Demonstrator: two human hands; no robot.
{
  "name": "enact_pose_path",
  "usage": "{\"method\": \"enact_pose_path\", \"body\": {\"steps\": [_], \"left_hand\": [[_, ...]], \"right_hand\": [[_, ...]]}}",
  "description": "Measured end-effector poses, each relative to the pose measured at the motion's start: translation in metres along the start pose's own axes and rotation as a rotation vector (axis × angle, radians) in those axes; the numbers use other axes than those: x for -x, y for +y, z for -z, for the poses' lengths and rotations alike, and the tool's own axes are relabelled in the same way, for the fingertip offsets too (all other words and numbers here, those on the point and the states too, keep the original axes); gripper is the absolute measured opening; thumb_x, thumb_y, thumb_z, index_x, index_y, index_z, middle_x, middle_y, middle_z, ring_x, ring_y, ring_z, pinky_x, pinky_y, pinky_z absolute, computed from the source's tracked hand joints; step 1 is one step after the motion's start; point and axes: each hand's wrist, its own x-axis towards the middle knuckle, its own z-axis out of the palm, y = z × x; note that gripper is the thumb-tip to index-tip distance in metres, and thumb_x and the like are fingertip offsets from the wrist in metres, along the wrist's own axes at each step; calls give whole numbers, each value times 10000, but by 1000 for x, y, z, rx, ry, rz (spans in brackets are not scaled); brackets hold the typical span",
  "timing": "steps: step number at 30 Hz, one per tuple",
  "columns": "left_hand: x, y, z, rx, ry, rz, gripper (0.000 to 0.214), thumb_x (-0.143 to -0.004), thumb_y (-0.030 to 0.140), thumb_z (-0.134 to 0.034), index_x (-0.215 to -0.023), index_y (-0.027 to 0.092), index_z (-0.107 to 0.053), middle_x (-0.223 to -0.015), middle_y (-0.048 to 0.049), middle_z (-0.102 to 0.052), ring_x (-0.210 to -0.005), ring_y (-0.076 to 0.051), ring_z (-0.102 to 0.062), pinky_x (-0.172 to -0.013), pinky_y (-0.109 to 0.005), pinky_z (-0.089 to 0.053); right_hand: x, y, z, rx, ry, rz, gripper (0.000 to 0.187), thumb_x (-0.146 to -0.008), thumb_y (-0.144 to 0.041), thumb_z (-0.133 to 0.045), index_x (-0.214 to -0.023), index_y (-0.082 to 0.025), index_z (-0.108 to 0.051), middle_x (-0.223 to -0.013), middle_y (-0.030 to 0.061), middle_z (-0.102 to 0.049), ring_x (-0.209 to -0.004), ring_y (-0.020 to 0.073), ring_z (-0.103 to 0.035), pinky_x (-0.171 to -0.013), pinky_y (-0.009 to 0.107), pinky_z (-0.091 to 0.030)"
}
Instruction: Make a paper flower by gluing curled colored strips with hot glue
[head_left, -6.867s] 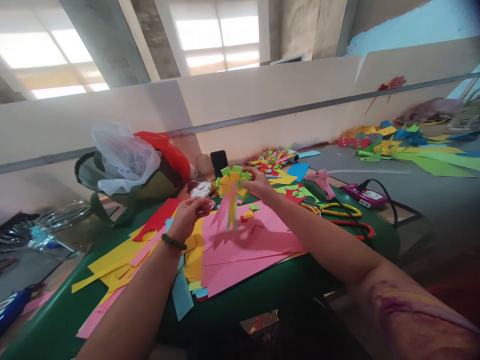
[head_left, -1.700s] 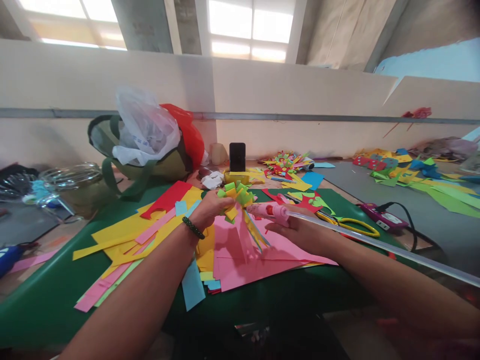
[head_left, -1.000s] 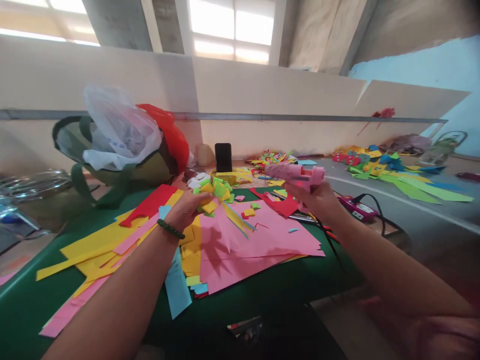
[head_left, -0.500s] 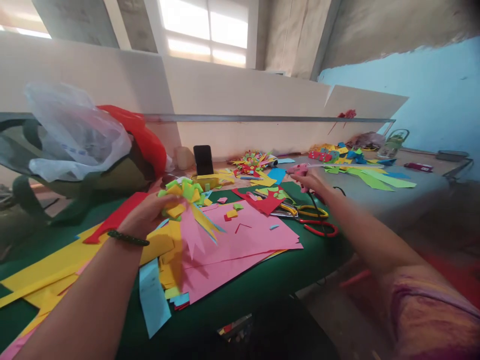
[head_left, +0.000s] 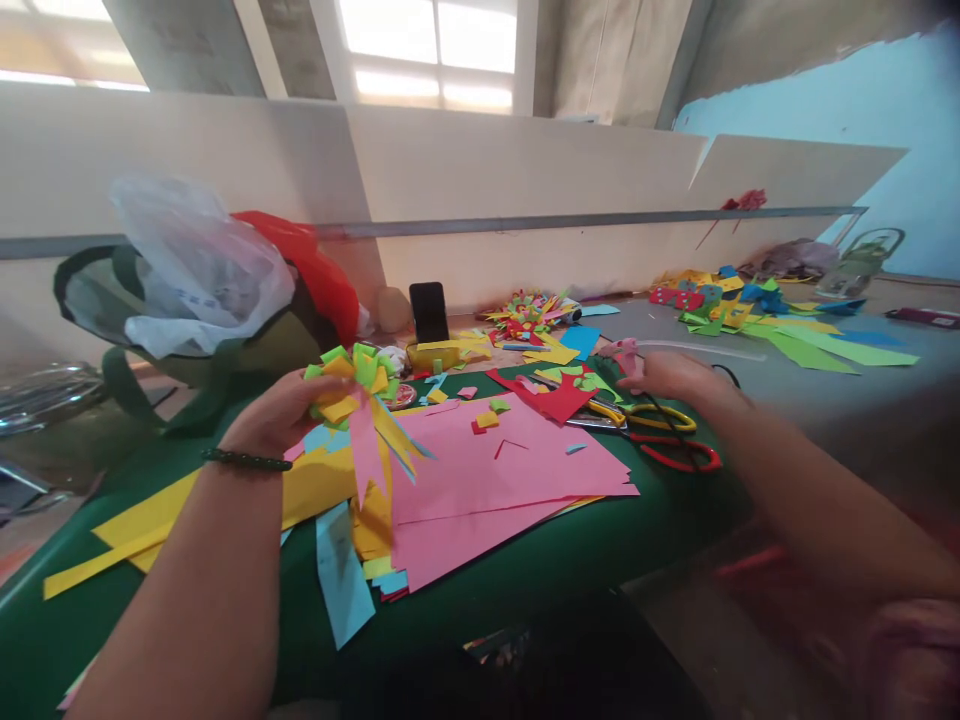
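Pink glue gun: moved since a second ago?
Yes, to the right. Judged against the black phone standing by the wall, the pink glue gun, at the right hand, is now farther right.

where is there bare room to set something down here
Along the near strip of the green cover, in front of the pink sheets, and to their right, below the red-handled scissors. It is crowded behind the sheets, with paper scraps and the phone, and left, with yellow paper below the left hand.
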Motion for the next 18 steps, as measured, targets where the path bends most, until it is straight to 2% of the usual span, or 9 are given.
{"method": "enact_pose_path", "body": {"steps": [3,6,9,13,16,18], "left_hand": [[2,1,-3,-9,-84,66,336,-416,171,-813,-720,135,-676,-640,-10,-681,-617,-157,-602,-551,-238,-507],[2,-1,-7,-26,-101,50,426,-369,158,-821,-776,141,-693,-705,-15,-712,-660,-165,-625,-575,-235,-520],[2,-2,-8,-13,-117,4,459,-378,142,-808,-821,155,-688,-772,-15,-730,-705,-165,-636,-611,-234,-532],[0,-3,-4,1,-115,-6,470,-393,150,-794,-841,170,-653,-739,6,-710,-667,-158,-625,-595,-248,-535],[-4,-5,1,-12,-100,-7,466,-392,158,-796,-833,168,-643,-703,21,-687,-622,-141,-615,-550,-225,-514],[-7,-7,4,-21,-106,-5,475,-389,164,-799,-839,164,-645,-720,14,-689,-612,-137,-619,-535,-217,-510]], "right_hand": [[27,-35,16,30,59,89,419,-910,-531,-520,-870,-181,-747,-988,163,-731,-944,310,-668,-714,353,-456],[50,-77,30,-17,94,291,388,-915,-509,-512,-897,-203,-750,-951,124,-741,-902,271,-667,-679,311,-431],[60,-116,45,-77,86,511,324,-927,-397,-502,-875,-193,-749,-906,101,-745,-812,225,-659,-597,282,-378],[37,-167,51,-127,62,732,247,-890,-246,-526,-894,-163,-759,-948,101,-745,-813,211,-642,-607,279,-376],[2,-205,43,-186,49,764,233,-860,-162,-547,-932,-158,-768,-968,92,-745,-851,222,-635,-678,288,-402],[-22,-228,35,-231,48,729,242,-872,-172,-554,-986,-164,-767,-982,86,-744,-862,233,-634,-704,296,-412]]}}
